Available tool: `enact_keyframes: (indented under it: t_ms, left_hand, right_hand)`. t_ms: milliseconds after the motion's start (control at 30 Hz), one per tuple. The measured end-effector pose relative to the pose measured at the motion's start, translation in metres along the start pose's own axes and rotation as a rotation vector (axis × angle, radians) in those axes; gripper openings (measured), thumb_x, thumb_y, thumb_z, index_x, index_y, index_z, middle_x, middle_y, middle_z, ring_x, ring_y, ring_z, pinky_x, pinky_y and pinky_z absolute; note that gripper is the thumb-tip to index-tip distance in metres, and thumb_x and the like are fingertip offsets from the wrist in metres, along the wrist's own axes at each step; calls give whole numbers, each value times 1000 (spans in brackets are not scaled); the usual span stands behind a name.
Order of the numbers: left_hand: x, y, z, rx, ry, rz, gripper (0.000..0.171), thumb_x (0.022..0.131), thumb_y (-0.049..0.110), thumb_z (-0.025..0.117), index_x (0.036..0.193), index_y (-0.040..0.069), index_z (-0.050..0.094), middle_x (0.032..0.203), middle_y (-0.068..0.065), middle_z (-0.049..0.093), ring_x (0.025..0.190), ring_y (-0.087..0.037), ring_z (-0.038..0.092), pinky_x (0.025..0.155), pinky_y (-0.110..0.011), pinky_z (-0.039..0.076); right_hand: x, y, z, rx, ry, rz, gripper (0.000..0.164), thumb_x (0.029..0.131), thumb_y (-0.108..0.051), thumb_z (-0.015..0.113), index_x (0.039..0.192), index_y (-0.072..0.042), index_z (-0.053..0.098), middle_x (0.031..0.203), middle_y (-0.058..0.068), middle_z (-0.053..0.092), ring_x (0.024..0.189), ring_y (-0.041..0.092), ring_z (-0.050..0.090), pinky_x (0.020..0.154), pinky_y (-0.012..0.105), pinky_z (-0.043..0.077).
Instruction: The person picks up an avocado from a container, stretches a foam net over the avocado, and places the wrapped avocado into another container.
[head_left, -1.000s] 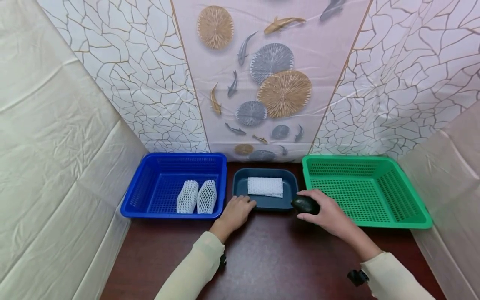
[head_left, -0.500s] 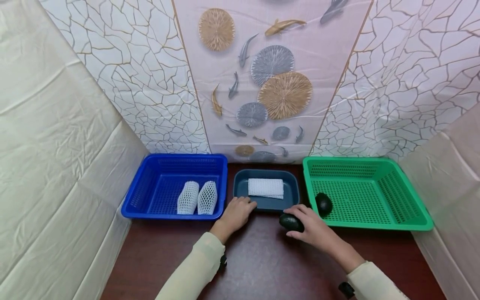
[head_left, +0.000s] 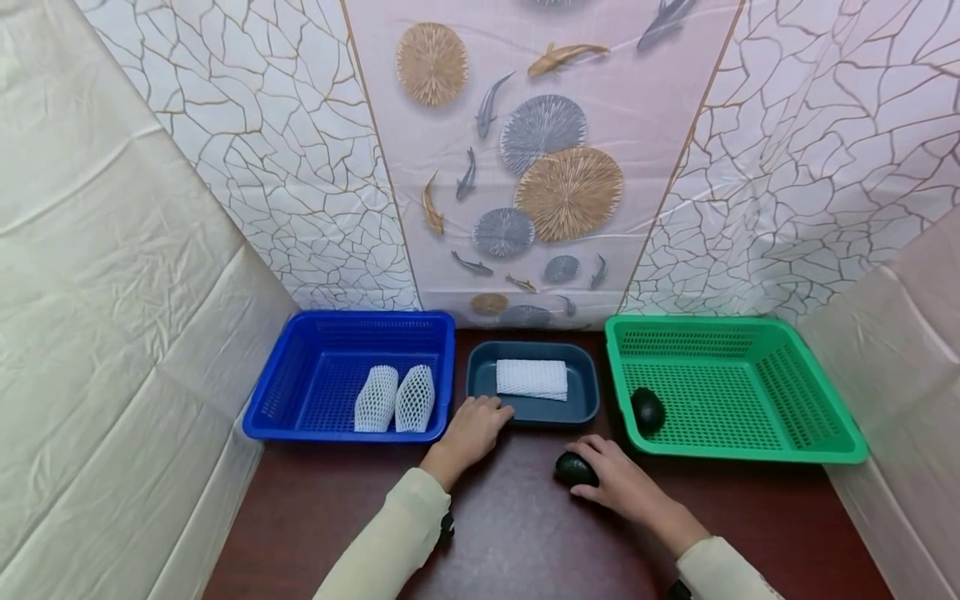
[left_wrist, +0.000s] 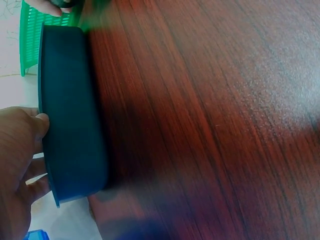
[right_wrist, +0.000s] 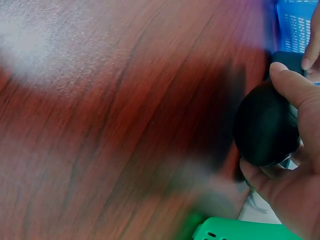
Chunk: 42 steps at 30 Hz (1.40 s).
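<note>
In the head view my right hand (head_left: 618, 483) grips a dark green avocado (head_left: 576, 469) low over the table, in front of the tray. The right wrist view shows this avocado (right_wrist: 266, 125) held between thumb and fingers. A second avocado (head_left: 648, 410) lies in the green basket (head_left: 813, 392) by its left wall. My left hand (head_left: 471, 429) is at the near left of the dark teal tray (head_left: 588, 412). In the left wrist view its thumb laps over the tray's rim (left_wrist: 49, 160), the other fingers behind it. A white foam net sleeve (head_left: 532, 379) lies flat in the tray.
A blue basket (head_left: 270, 400) stands left of the tray with two foam-netted items (head_left: 395, 398) in it. Both baskets and the tray stand near the patterned back cloth (head_left: 555, 275). The brown wooden table (head_left: 517, 533) reaches toward me.
My right hand has carried its avocado from the green basket's left edge leftward and toward me. The second avocado in that basket has come into view. The left hand stays put.
</note>
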<state>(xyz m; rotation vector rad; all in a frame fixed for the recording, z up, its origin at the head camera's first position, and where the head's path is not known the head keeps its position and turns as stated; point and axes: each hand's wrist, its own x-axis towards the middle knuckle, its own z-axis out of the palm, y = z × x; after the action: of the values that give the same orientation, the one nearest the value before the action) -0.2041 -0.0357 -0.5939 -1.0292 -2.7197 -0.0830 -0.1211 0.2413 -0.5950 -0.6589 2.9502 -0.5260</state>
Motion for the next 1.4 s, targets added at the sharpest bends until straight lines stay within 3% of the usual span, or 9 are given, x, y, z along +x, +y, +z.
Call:
enact_keyframes:
  t_ms: [267,500,1400]
  left_hand:
    - [-1,0,2,5,28,5,18,94,9,71,108,19,74,94,-2,71,85,-19,66,67,-33,49]
    - [0,0,1,-1,10,1,17,95,9,69,108,19,74,94,-2,71,85,-20,66,68,-34,50]
    - [1,-1,4,-2,-2,-9,17,97,10,67,109,20,74,96,-1,71,86,-20,67,70,-34,50]
  right_hand:
    - [1,1,4,-4,-47,18,61,87,-35,84,140,-13,60,133,8,60,120,31,59,93,47,54]
    - [2,1,4,2,-81,41,62,90,-33,81,143,-12,57,135,10,58,123,34,57,96,50,53]
    - [5,0,-1,53,-135,-4,65,90,-23,81,148,-12,52,141,13,53,126,36,56,101,53,50]
